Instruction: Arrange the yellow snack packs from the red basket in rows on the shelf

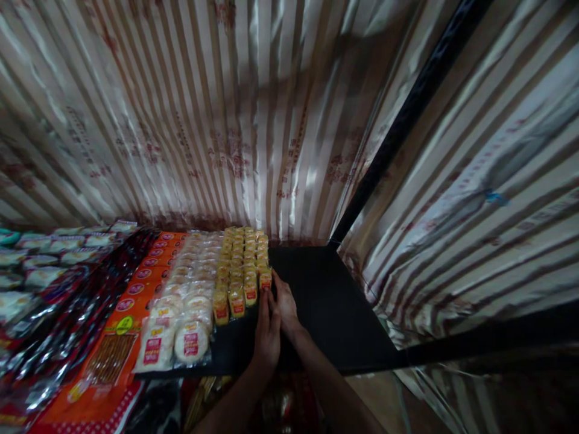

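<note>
My left hand (pixel 268 337) reaches up from below with its fingers stretched out. Its fingertips meet the front of a small yellow snack packet (pixel 265 279) with a red label. Alongside the same packet's right side, my right hand (pixel 286 304) lies with fingers extended and fairly straight. The packet stands at the near end of the rightmost row in a block of several rows of yellow packets (pixel 236 274). Left of these are rows of clear bags with round, pale crackers (pixel 192 340). Part of my right fingers is hidden behind my left hand and the packet.
Everything stands on a black shelf (pixel 325 301), whose bare surface extends right of my hands. Orange snack bags (pixel 113 355), dark shiny packets (pixel 58 325) and white packets (pixel 63 242) fill the left. A black post (pixel 384 157) rises at the back corner before striped sheeting (pixel 253 120).
</note>
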A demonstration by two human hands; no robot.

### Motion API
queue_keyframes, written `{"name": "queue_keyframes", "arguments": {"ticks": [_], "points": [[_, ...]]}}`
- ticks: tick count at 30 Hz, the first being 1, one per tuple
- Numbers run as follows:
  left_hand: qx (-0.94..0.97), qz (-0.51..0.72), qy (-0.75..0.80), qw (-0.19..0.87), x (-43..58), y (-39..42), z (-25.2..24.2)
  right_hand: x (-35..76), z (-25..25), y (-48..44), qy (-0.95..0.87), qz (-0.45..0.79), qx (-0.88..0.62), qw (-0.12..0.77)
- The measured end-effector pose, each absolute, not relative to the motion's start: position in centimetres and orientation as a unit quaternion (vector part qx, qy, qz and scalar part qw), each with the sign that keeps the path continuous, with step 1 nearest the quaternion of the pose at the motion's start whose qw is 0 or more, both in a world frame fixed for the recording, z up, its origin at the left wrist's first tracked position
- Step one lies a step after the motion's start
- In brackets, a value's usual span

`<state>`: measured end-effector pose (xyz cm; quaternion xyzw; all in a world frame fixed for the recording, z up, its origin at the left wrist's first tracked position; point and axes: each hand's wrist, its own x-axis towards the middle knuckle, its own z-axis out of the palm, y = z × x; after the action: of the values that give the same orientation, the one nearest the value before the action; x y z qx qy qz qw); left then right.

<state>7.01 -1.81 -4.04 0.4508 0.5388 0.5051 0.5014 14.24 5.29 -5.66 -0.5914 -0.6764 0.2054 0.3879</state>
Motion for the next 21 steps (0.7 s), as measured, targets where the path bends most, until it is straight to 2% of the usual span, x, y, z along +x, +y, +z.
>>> {"name": "queue_keyframes", "arguments": {"ticks": [7,13,21], "points": [[0.473,0.506,0.533,0.486,7.3,-1.2,-3.9,14.1,-6.6,6.0,-0.654,0.239,-0.579,0.423],[0.465,0.498,0.544,0.489,7.4,-1.2,-4.2,14.4,-6.7,6.3,-0.640,0.277,-0.593,0.404],[0.483,0.483,0.542,0.490,7.6,-0.8,-4.1,14.0,-7.1,5.9,-0.548,0.406,-0.532,0.502]]}}
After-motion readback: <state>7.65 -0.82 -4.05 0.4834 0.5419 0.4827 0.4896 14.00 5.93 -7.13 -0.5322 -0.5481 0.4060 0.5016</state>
